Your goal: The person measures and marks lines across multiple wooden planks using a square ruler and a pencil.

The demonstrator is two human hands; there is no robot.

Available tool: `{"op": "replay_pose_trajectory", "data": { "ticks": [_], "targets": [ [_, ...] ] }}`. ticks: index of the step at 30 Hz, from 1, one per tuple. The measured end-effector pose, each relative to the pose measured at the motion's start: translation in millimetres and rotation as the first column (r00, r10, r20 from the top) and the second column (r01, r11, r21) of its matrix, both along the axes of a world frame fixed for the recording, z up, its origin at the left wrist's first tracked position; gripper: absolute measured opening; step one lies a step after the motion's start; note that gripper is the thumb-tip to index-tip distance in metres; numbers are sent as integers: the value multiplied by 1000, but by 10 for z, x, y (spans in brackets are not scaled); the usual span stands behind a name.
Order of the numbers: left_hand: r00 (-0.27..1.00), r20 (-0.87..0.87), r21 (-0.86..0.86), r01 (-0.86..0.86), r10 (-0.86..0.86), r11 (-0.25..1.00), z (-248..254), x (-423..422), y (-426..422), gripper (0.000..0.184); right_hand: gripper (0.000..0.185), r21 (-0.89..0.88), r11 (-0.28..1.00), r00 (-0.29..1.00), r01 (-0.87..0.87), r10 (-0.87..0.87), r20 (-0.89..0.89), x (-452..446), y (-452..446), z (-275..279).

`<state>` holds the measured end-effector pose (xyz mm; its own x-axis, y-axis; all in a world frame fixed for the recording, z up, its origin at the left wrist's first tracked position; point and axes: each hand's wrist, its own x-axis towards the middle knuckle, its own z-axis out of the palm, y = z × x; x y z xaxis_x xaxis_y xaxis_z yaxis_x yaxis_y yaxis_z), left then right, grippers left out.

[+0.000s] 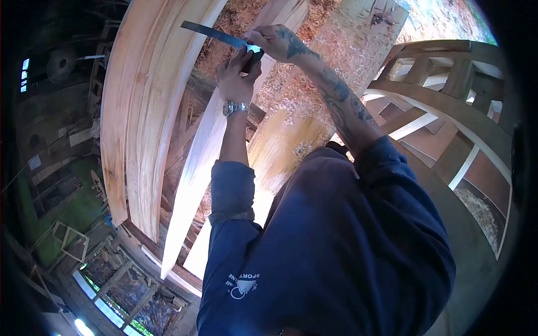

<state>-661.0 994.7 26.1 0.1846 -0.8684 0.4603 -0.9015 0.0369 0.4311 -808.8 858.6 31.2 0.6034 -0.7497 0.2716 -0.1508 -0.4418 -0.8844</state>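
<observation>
A long flat metal strip, which looks like a file, points up and to the left from between my hands. My right hand, on the tattooed arm, is closed at its near end, thumb and fingers pressed together. Just below, my left hand, with a metal watch on the wrist, curls its fingers round a small dark piece right under the strip. A bright glint lies where the two meet, and the fingers partly hide the dark piece, so its kind is unclear. Both hands are above a pale board.
Long curved planks lie to the left. A wide board in front of me carries many wood shavings. At the right stands a curved wooden frame with crosspieces. A wall fan hangs at the far left.
</observation>
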Motion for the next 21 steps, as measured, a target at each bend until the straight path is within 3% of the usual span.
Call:
{"op": "replay_pose_trajectory", "data": {
  "ticks": [2, 4, 8, 10, 13, 14, 17, 21],
  "targets": [
    [993, -114, 46, -38, 43, 998, -68, 11, 14, 40, 49, 41, 999, 995, -22, 26, -101, -30, -48, 63],
    [999, -28, 22, -24, 24, 999, 37, -15, -1, 37, 51, 88, 994, 964, -72, 92, -251, -144, -138, 235],
    [998, 55, 2, 8, -8, 1000, 41, -1, -6, 36, 48, 24, 1000, 989, 1, 2, -149, -32, -53, 125],
    [999, -31, -4, 8, -8, 1000, 38, -19, -24, 36, 50, 18, 1000, 988, -1, 4, -151, -8, -89, 157],
    [992, -115, 48, -37, 42, 998, -42, 10, -16, 39, 55, -8, 1000, 855, -28, 20, -519, -295, -162, 532],
    [989, -136, 81, -54, 65, 995, -89, 20, 11, 41, 60, 6, 999, 899, 44, -37, -436, -320, -150, 460],
    [999, 34, 17, 13, -14, 1000, 24, 2, 14, 38, 65, 70, 994, 978, 86, -71, -195, -410, -133, 381],
    [996, 64, -22, 60, -58, 998, -17, 53, 58, 39, 68, 262, 959, 991, 108, -82, -109, -454, 27, 177]
  ]
}}
